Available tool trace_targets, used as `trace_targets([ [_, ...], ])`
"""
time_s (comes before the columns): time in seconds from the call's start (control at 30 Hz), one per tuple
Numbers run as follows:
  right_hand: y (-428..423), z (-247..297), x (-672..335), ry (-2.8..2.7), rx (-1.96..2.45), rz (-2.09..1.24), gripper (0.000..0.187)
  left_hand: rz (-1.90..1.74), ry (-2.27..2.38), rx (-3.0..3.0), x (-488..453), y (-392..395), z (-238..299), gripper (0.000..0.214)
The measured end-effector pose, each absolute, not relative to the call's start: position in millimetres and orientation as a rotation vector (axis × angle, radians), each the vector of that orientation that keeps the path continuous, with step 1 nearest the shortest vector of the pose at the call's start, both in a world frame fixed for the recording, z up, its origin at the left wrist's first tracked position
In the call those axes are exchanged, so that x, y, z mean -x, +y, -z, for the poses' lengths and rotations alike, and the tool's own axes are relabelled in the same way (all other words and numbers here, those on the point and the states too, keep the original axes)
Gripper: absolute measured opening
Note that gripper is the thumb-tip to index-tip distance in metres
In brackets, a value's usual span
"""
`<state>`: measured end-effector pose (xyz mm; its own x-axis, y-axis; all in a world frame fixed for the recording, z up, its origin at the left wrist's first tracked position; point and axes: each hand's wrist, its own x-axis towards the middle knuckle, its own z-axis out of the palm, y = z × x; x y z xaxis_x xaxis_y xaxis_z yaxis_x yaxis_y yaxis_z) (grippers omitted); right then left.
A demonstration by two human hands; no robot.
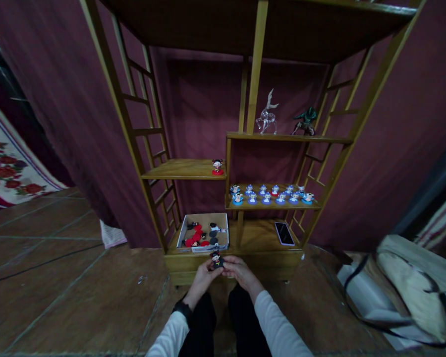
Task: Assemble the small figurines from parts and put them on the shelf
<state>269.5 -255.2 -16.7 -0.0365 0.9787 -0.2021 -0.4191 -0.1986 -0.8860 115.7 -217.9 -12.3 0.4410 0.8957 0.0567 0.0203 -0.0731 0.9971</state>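
Both of my hands meet in front of a low wooden shelf unit (245,136). My left hand (203,277) and my right hand (238,270) are closed together on a small doll figurine (216,259) with a dark base. Just behind them a shallow cardboard box (223,223) on the bottom shelf holds several loose red and black bases and figurine parts. One finished figurine on a red base (217,167) stands on the left middle shelf. A row of several figurines on blue bases (269,195) fills the right lower shelf.
A phone (284,233) lies flat on the bottom shelf, right of the box. A glass deer (266,115) and a dark green figure (305,120) stand on the upper right shelf. A beige bag (416,287) lies on the floor at right. Dark red curtain behind.
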Motion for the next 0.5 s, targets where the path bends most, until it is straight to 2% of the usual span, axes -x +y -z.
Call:
trace_targets([
  [0.5, -262, 14, -272, -0.764, 0.983, -1.507, 0.047, -0.925, 1.071, -1.531, -125, -221, 19, 0.043],
])
